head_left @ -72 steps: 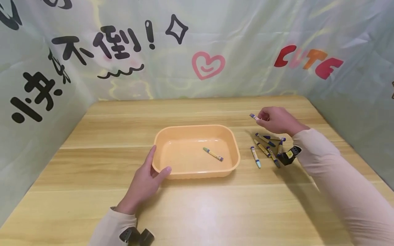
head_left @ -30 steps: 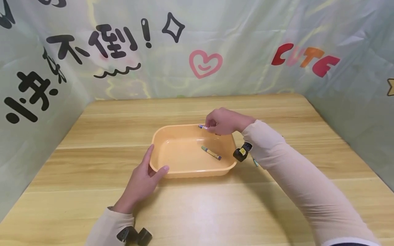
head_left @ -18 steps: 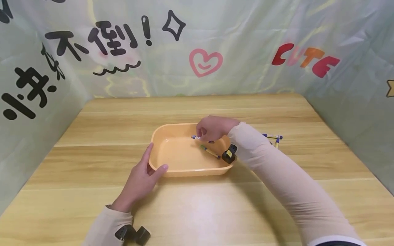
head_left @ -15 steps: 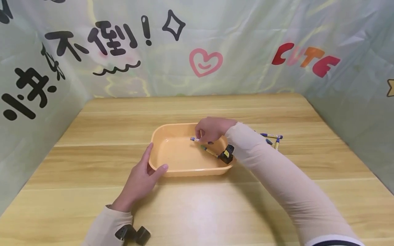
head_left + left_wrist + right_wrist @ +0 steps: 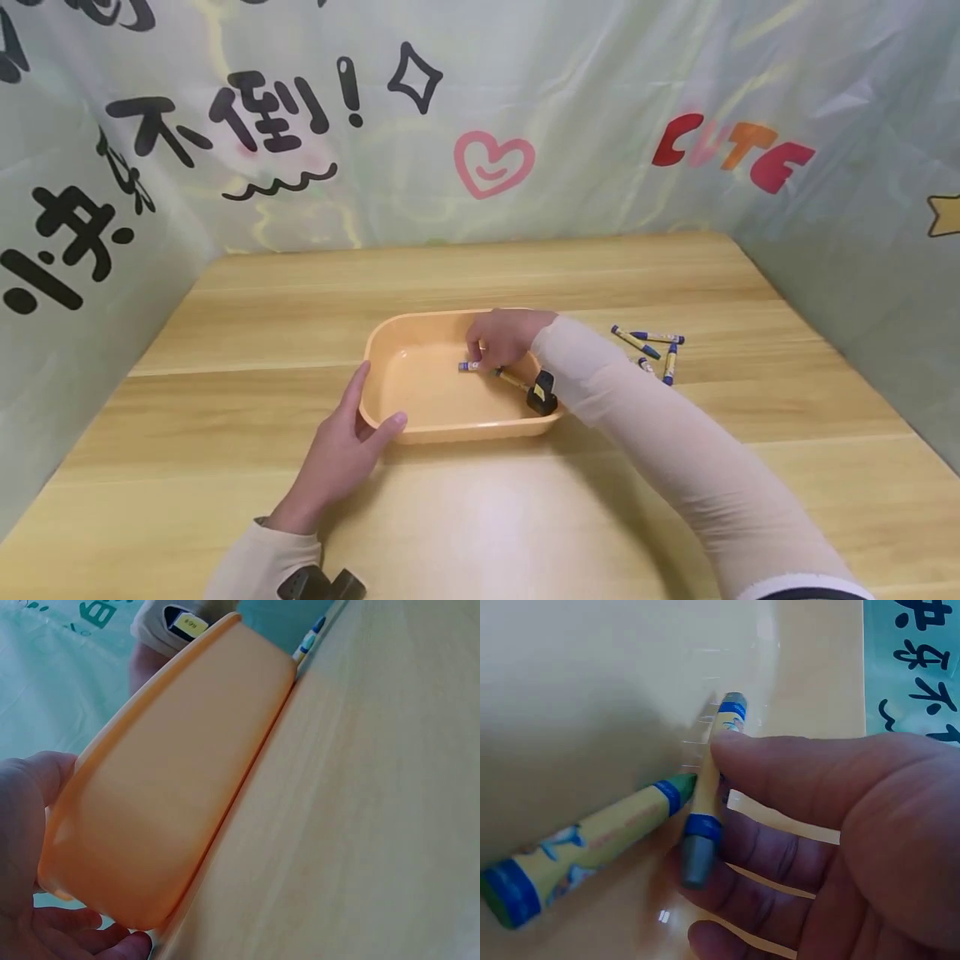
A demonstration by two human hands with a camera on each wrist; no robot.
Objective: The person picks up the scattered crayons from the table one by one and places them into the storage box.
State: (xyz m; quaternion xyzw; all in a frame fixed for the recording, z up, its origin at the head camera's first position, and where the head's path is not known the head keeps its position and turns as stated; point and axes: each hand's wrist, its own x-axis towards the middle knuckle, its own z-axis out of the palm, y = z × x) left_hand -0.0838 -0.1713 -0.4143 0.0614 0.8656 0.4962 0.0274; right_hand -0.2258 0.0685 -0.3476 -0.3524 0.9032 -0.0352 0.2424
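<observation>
An orange plastic tray stands on the wooden table. My left hand grips its near left corner, thumb over the rim and the other fingers curled at the outer wall, as the left wrist view shows. Inside the tray, my right hand pinches a grey crayon with a yellow wrapper and blue bands, held low near the tray floor. Beside it a green crayon lies on the tray floor, its tip close to the grey one. In the head view the right hand and wrist camera partly hide both crayons.
Several crayons lie loosely together on the table to the right of the tray, some partly hidden by the right sleeve. A printed cloth backdrop encloses the back and sides of the table.
My right hand has carried the grey crayon left from the group on the table into the tray and lowered it toward the floor. My left hand has kept its grip on the tray.
</observation>
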